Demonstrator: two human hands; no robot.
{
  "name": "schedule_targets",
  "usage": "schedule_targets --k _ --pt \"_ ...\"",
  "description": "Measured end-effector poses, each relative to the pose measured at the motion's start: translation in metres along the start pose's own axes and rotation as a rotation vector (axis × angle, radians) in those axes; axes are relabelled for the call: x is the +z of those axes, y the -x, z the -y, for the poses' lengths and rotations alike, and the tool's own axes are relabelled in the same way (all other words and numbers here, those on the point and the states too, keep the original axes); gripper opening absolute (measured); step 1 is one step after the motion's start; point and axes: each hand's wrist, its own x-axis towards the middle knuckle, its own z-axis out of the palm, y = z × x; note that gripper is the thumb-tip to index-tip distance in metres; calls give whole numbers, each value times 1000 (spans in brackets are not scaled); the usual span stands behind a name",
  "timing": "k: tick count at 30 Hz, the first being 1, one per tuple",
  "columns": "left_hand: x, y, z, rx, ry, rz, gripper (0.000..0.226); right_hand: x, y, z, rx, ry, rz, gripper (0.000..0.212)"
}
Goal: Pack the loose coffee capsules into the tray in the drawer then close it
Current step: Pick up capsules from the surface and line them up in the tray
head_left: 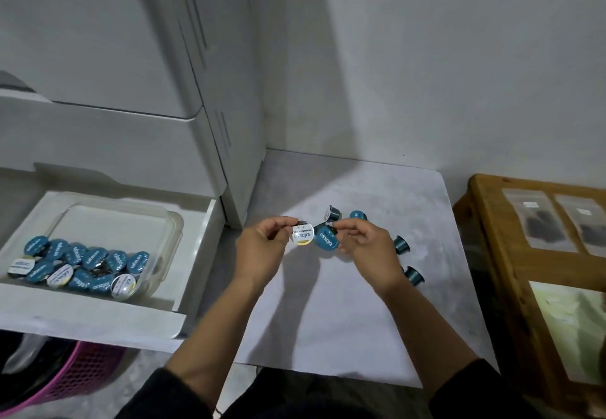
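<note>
Dark sleeves [183, 395] at the bottom edge, both forearms reaching forward over the pale grey surface [328, 320]. Left hand [262, 248] raised, fingers [278, 223] pinched on a white-lidded capsule [301, 237], lid facing the camera, text upside down. Right hand [367, 251] just beside it, fingers [347, 226] pinched on a blue-lidded capsule [326, 239]. The two held capsules are nearly touching, above the surface.

Loose capsules on the surface: one on its side [333, 212] behind the hands, one with blue lid showing [358, 216] next to it, two more on their sides right of the right hand [401, 244] [414, 276].

Left: open white drawer [98, 320] pulled out of a white cabinet [98, 41]. Inside it a clear plastic tray [170, 221], its near half packed with capsules [85, 267], mostly blue lids, a few white; far half bare.

Pink mesh basket [85, 372] below the drawer front. Wooden table [492, 254] at right edge carrying clear packets [544, 221] with dark contents. White wall [426, 57] behind.
</note>
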Motion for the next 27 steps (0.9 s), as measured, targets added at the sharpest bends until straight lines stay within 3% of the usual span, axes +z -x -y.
schedule_targets --k 6,11,19,27 --pt "-51 -7 -31 122 -50 49 28 23 9 50 -95 -71 17 18" --pt "-108 -19 -44 178 -107 85 24 70 14 79 -155 13 31 21" --pt "-248 -75 -18 258 -338 171 26 204 14 115 -159 -4 87 21" --pt "-389 -133 28 200 -563 276 28 340 6 129 -42 109 164 22"
